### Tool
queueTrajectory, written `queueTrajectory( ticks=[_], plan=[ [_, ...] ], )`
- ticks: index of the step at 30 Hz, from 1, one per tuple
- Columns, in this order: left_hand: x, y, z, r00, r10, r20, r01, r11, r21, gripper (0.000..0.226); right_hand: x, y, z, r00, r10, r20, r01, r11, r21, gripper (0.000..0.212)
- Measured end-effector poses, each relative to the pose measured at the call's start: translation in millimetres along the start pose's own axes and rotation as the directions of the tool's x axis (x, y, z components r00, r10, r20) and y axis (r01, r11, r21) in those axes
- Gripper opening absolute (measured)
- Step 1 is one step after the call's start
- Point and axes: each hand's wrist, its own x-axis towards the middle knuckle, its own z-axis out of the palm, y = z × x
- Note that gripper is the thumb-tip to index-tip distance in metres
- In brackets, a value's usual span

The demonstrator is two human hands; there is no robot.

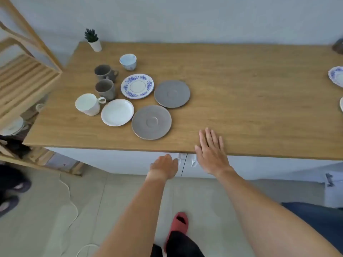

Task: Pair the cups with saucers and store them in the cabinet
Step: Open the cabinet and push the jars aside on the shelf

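Cups and saucers lie unpaired at centre left on the desk. Left hand reaches the cabinet door handle; whether its grip closes I cannot tell. Right hand rests flat, released, probably for support.

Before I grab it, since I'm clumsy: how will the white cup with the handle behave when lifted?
The white cup looks like glazed ceramic, so probably rigid, breakable and somewhat slick. Its handle offers a secure hold. It stands upright on the countertop, with a fairly broad base, so tipping seems unlikely.
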Motion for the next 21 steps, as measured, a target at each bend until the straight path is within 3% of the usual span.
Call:
queueTrajectory(
  ticks=[3,8,10,14,18,21],
  plan=[
    [14.8,11.4,20.4,1.000,-0.012,0.013,0.014,0.993,-0.119,0.044,4.8,1.9,9.4,0.992,-0.004,-0.127,-0.001,0.999,-0.042,0.071],
    [25.9,25.4,52.2,0.990,-0.112,-0.082,0.065,0.897,-0.436,0.036,3.4,4.6,17.2,0.982,-0.039,-0.183,0.027,0.997,-0.067,0.068],
    [32.7,21.9,51.4,0.987,-0.103,-0.120,0.041,0.898,-0.438,0.033,5.1,5.5,17.3,0.982,-0.039,-0.182,0.029,0.998,-0.058,0.069],
    [42.8,12.7,43.1,0.997,-0.042,-0.067,0.010,0.909,-0.416,0.032,5.2,6.3,14.7,0.993,-0.031,-0.116,0.025,0.998,-0.052,0.064],
    [32.0,13.5,55.3,0.989,-0.061,-0.136,-0.004,0.901,-0.433,0.036,5.5,3.6,5.4,1.000,0.021,-0.006,-0.021,0.999,-0.031,0.064],
    [10.4,-1.7,72.5,0.984,-0.031,-0.173,-0.041,0.917,-0.397,0.032,-9.4,1.2,7.1,0.999,0.038,-0.036,-0.038,0.999,-0.006,0.063]
  ],
)
